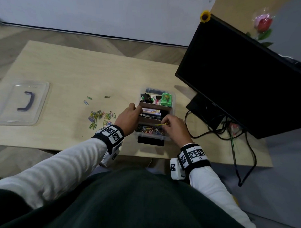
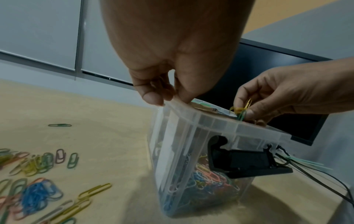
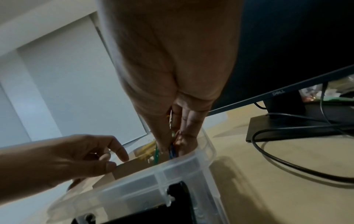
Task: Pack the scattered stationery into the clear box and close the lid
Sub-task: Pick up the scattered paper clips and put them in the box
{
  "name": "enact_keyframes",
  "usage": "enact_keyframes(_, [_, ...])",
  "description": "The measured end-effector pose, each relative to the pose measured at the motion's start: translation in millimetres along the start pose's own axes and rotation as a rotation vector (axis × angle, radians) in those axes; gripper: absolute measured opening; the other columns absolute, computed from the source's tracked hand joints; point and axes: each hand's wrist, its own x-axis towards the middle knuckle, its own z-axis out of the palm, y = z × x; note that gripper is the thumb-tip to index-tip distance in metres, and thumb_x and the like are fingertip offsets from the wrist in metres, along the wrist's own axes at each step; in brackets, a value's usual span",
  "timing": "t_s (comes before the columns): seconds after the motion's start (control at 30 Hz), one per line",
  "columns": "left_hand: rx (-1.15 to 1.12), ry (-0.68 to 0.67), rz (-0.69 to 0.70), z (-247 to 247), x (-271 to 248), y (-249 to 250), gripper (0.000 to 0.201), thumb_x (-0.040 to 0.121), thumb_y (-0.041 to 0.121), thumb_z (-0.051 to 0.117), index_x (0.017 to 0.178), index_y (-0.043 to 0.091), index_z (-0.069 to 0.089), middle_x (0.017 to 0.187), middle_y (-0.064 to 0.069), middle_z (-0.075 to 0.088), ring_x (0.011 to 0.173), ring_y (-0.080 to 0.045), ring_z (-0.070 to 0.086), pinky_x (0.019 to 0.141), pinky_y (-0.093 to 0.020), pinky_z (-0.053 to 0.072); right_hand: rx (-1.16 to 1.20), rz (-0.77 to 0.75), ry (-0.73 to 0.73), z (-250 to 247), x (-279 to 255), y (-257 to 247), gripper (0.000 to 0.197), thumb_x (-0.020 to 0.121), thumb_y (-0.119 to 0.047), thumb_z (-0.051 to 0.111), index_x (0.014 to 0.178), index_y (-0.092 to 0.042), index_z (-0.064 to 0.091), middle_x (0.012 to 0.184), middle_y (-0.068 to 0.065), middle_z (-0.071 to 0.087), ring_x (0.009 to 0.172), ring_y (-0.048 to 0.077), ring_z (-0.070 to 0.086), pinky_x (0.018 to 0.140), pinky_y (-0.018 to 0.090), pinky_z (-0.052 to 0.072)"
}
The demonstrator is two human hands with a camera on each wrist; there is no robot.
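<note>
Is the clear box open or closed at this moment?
Open. The clear box has no lid on; its lid lies flat on the desk, far left.

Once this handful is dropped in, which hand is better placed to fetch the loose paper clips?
Left: the left hand on the clear box is nearest the paper clips; the right hand would cross the box.

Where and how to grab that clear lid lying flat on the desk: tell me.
Take the lid by its dark handle, coming straight down from above. It lies flat with the raised handle facing up, and its thin clear rim hugs the desk, leaving little edge to pinch. The left hand is nearer, though it now holds the clear box.
</note>
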Motion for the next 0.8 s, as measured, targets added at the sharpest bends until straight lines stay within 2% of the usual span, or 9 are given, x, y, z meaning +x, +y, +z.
enact_keyframes(0.1, [-0.001,0.008,0.001,3.1,-0.3,-2.9,0.031,0.086,0.008,0.060,0.114,0.012,0.048,0.100,-0.011,0.043,0.070,-0.032,0.052,0.056,-0.040,0.046,-0.054,-0.013,-0.053,0.8,1.2,-2.0,0.013,0.089,-0.017,0.070,0.100,-0.022,0.066,0.105,-0.003,0.063,0.094,0.015,0.061,0.081,0.034,0.053])
enact_keyframes(0.17, [0.001,0.006,-0.002,4.6,-0.3,-4.1,0.031,0.087,0.009,0.059,0.115,0.012,0.048,0.101,-0.011,0.043,0.070,-0.032,0.052,0.056,-0.040,0.046,-0.065,-0.013,-0.048,1.7,1.9,-2.9,0.015,0.090,-0.019,0.070,0.103,-0.024,0.066,0.108,-0.003,0.064,0.094,0.014,0.062,0.083,0.037,0.054])
enact_keyframes(0.33, [-0.029,-0.001,0.002,3.2,-1.2,-6.5,0.028,0.090,0.011,0.058,0.116,0.012,0.048,0.102,-0.010,0.044,0.073,-0.032,0.054,0.059,-0.043,0.050,-0.029,-0.024,-0.014,2.0,4.5,-9.0,0.010,0.093,-0.021,0.065,0.102,-0.026,0.066,0.104,-0.005,0.067,0.089,0.010,0.062,0.077,0.034,0.056])
enact_keyframes(0.4, [-0.086,0.008,0.011,0.7,-1.2,-9.4,0.020,0.093,0.016,0.055,0.113,0.013,0.050,0.102,-0.010,0.045,0.075,-0.033,0.055,0.062,-0.043,0.049,0.004,-0.031,-0.002,1.7,7.7,-17.2,0.009,0.093,-0.022,0.065,0.102,-0.026,0.066,0.104,-0.005,0.067,0.091,0.011,0.063,0.078,0.035,0.057])
enact_keyframes(0.5, [-0.186,0.063,0.004,-7.7,-1.3,-16.2,0.013,0.098,0.023,0.051,0.107,0.014,0.053,0.099,-0.008,0.049,0.076,-0.029,0.056,0.065,-0.039,0.047,0.057,-0.073,-0.005,4.8,15.1,-37.5,0.010,0.094,-0.022,0.064,0.103,-0.026,0.066,0.107,-0.006,0.068,0.094,0.008,0.063,0.079,0.031,0.057])
enact_keyframes(0.7, [-0.192,0.066,-0.110,-19.5,-6.4,-61.8,0.012,0.095,0.019,0.054,0.106,0.014,0.055,0.101,-0.007,0.051,0.081,-0.026,0.058,0.072,-0.038,0.049,0.059,-0.170,-0.068,23.7,34.7,-92.1,0.007,0.093,-0.020,0.064,0.099,-0.023,0.067,0.098,-0.006,0.067,0.086,0.009,0.062,0.077,0.032,0.053])
enact_keyframes(0.8, [-0.148,0.020,-0.193,-19.5,-14.7,-95.5,0.020,0.092,0.018,0.058,0.111,0.014,0.055,0.109,-0.009,0.050,0.088,-0.027,0.059,0.075,-0.034,0.045,0.013,-0.221,-0.128,36.9,43.5,-117.8,0.008,0.093,-0.019,0.064,0.100,-0.019,0.067,0.096,-0.003,0.066,0.087,0.013,0.061,0.081,0.036,0.053])
